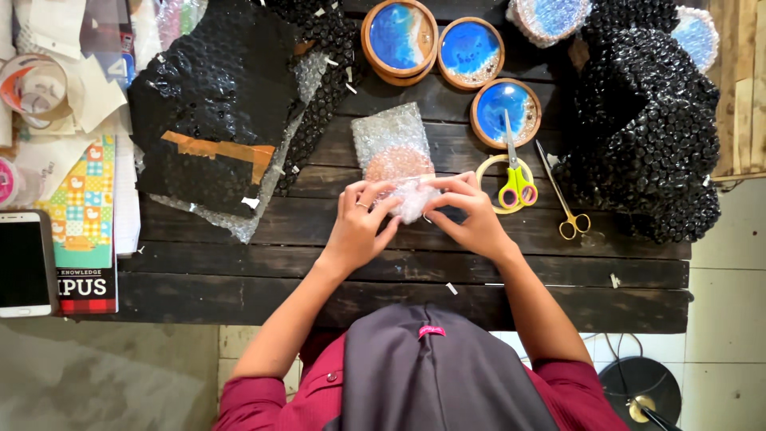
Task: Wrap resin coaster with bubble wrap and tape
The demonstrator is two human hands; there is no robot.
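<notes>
A round coaster wrapped in clear bubble wrap (393, 149) lies on the dark wooden table (239, 279) in the middle of the view. My left hand (359, 223) and my right hand (471, 214) both pinch the near end of the wrap, folding it over the coaster. Three bare blue-and-wood round coasters (471, 52) sit beyond it, one stacked on another at the far left of the group. Yellow-handled scissors (515, 172) lie across a tape roll (488, 172) just right of my right hand.
Gold scissors (562, 199) lie further right. Black bubble wrap heaps sit at back left (215, 112) and right (646, 128). A phone (24, 263), a book (84, 231) and a tape roll (32, 84) lie at the left. More wrapped coasters (550, 16) are at the back.
</notes>
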